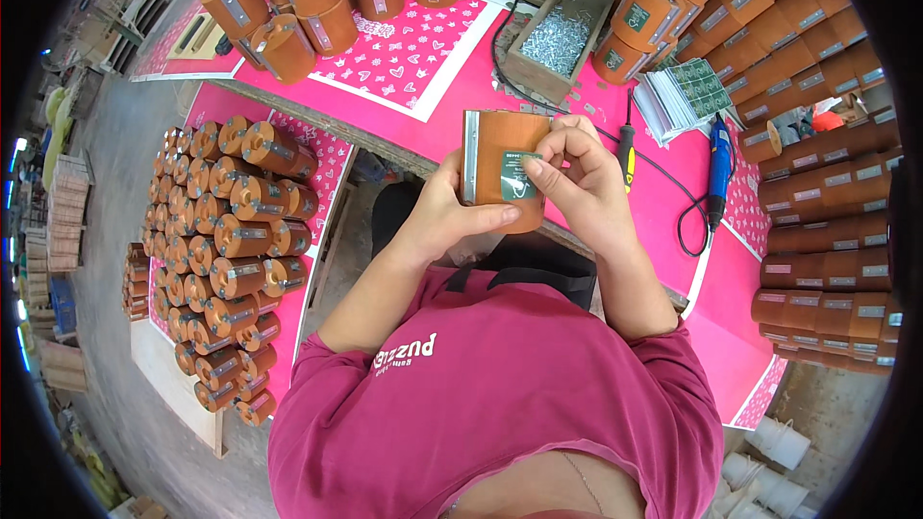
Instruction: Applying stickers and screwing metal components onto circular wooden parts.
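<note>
- Clearly, the pink-covered tabletop [654,240] spreads out in front of me, and the round wooden block [488,156] is in my hands at its near edge; whether it rests there or is lifted clear, I cannot tell.
- The block looks like solid, stiff wood, so I judge it fairly weighty and hard to harm; its smooth finish might slip, so I'd hold it around its curved sides, clear of the label.
- My left hand [440,210] wraps the block's left side, thumb pressed across its lower front.
- My right hand [588,178] is at the block's right, thumb and forefinger seemingly pinching the label's right edge.
- The metal strip [471,154] up the left side seems rigid.
- The green label [516,178] looks thin and easily creased, best taken by an edge.
</note>
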Motion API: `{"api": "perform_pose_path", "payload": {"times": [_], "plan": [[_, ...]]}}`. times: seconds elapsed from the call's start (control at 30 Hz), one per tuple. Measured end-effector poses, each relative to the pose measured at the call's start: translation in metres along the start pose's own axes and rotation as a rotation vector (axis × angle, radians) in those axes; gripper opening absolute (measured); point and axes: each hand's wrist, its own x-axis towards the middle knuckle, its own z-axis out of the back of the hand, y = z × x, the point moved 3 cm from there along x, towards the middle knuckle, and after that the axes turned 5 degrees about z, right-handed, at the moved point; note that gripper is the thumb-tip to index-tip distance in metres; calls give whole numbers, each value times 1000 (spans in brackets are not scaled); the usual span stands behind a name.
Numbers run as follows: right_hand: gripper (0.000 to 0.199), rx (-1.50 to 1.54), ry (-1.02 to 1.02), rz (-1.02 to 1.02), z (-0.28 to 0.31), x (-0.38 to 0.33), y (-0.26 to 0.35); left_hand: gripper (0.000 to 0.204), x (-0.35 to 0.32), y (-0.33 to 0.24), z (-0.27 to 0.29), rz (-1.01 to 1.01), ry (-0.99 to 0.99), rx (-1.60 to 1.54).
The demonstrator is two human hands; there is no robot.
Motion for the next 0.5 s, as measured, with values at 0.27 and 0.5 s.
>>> {"api": "perform_pose_path", "payload": {"times": [0.27, 0.5], "plan": [[11, -34, -36, -33, -5, -2, 3, 77, -5, -3, 3, -80, -57, 38], [10, -53, 9, -78, -8, -3, 4, 72, -4, -1, 0, -80, -135, 16]]}}
